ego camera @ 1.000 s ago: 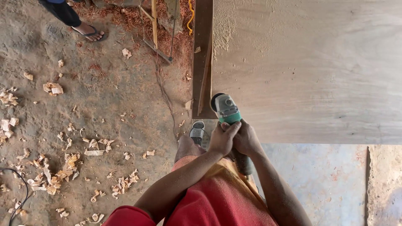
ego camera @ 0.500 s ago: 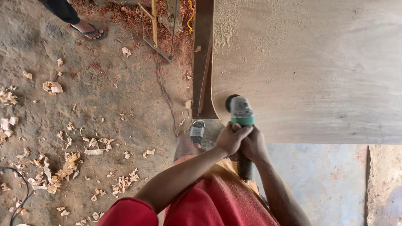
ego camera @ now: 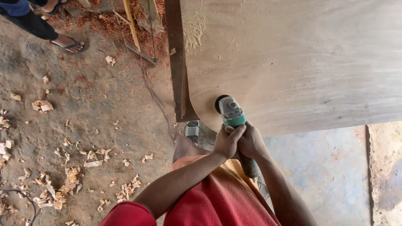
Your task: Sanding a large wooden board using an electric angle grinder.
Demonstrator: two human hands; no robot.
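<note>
My left hand point(ego camera: 227, 142) and right hand point(ego camera: 250, 142) are both clenched side by side around the body of the green-collared angle grinder point(ego camera: 233, 115), whose head rests on the rounded near corner of the big plywood sheet point(ego camera: 301, 62). A dark timber rail point(ego camera: 176, 62) runs under the sheet's left edge. Beyond it, wood shavings point(ego camera: 54, 192) litter the dirt floor, and another person's sandalled foot point(ego camera: 67, 43) stands at the top left.
</note>
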